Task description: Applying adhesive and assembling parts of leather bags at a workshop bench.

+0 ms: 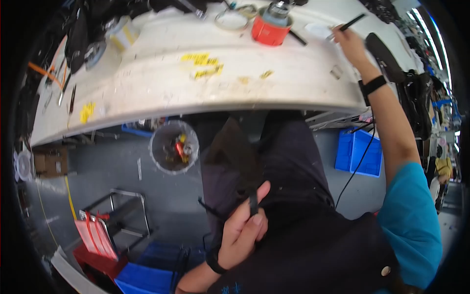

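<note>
In my left hand [243,232], low over my lap, is a dark flat piece [232,149] with a pointed far end and a narrow strap-like near end, pinched between thumb and fingers. Its exact kind is unclear against my dark clothes. My right hand [348,43] reaches to the far right of the table, its fingers closed on a slim black-handled tool [353,22]. The tool's working end is too blurred to tell. Beside that hand lies a whitish round dish or lid [317,30]. Left of it stands a red pot [270,33] with a metal container in it.
Yellow tape scraps [203,60] lie on the white table [161,83]. A lined waste bin [174,169] stands below its front edge. On the floor are a blue crate [360,152] at right and a metal frame [128,193] at left.
</note>
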Demonstrator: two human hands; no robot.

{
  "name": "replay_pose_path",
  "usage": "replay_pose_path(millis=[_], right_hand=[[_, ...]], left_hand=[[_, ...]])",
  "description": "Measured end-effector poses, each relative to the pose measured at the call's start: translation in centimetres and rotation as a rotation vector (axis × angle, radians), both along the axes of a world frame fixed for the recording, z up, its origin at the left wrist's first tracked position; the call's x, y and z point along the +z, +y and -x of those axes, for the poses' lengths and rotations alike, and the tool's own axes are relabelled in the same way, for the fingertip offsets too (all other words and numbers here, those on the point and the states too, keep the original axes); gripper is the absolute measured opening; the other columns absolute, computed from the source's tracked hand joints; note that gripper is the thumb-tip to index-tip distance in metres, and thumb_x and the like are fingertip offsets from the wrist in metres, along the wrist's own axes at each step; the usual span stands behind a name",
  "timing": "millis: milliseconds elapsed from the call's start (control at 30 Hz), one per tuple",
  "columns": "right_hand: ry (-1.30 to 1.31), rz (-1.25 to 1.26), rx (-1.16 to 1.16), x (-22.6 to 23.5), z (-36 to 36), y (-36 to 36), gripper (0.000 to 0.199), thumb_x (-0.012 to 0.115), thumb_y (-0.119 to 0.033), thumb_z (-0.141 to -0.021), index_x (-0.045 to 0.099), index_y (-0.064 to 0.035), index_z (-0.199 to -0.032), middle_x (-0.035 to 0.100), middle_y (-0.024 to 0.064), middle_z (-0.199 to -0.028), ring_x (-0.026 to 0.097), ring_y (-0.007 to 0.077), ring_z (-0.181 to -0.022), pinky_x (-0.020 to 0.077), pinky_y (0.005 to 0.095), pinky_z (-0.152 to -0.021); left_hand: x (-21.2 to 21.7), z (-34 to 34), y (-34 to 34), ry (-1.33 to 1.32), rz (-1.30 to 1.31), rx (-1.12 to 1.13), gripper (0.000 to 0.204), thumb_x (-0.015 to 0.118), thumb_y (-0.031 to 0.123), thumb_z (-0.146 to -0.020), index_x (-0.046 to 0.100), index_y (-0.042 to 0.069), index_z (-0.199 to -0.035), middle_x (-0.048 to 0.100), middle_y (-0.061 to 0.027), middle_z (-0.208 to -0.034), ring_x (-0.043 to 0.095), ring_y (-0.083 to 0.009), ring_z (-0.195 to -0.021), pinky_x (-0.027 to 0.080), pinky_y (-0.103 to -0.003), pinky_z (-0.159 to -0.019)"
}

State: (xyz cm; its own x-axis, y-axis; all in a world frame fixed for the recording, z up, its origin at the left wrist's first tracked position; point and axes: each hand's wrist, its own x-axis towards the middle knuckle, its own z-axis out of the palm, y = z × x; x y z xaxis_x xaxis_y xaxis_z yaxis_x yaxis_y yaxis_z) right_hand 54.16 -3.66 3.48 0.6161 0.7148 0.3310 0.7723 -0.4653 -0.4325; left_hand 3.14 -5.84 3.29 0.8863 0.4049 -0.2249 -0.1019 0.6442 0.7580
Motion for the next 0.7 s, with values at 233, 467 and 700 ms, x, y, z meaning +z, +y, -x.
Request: replay_pose_path(millis=[233,467,700], right_hand=[[0.919,-0.156,0.449,4.7,24.3,-4.3,0.014,0.054,-0.016,-0.09,0.061,-0.0041,-0.092,0.057,-0.0018,-0.075,0.049,0.0038,-0.063,0.0375,0.0181,-0.057],[0.797,-0.135,0.926,3.0,32.4,-6.2,0.008,0.065,-0.003,-0.078,0.059,-0.0029,-0.083,0.055,0.0041,-0.066,0.048,0.0144,-0.052,0.0344,0.0279,-0.046],[0.579,-0.249,1.011,1.9,32.2,-5.2,0.006,0.065,-0.004,-0.077,0.059,-0.0036,-0.079,0.056,0.0059,-0.067,0.052,0.0233,-0.053,0.0396,0.0309,-0.048]], left_hand=[[-0.3,0.0,0.2,-0.026,-0.033,0.006,0.052,0.039,0.011,-0.098,0.021,-0.004,-0.144,0.039,0.0051,-0.066,0.038,-0.0029,-0.059,0.033,-0.018,-0.057],[0.3,-0.2,-0.5,0.08,-0.008,-0.009,0.04,0.042,0.018,-0.097,0.038,-0.006,-0.13,0.044,0.0007,-0.065,0.037,-0.0053,-0.056,0.032,-0.021,-0.054],[0.2,-0.2,-0.9,0.118,-0.044,0.045,0.03,0.044,0.021,-0.098,0.047,-0.004,-0.113,0.047,0.0005,-0.067,0.038,-0.0051,-0.055,0.031,-0.021,-0.051]])
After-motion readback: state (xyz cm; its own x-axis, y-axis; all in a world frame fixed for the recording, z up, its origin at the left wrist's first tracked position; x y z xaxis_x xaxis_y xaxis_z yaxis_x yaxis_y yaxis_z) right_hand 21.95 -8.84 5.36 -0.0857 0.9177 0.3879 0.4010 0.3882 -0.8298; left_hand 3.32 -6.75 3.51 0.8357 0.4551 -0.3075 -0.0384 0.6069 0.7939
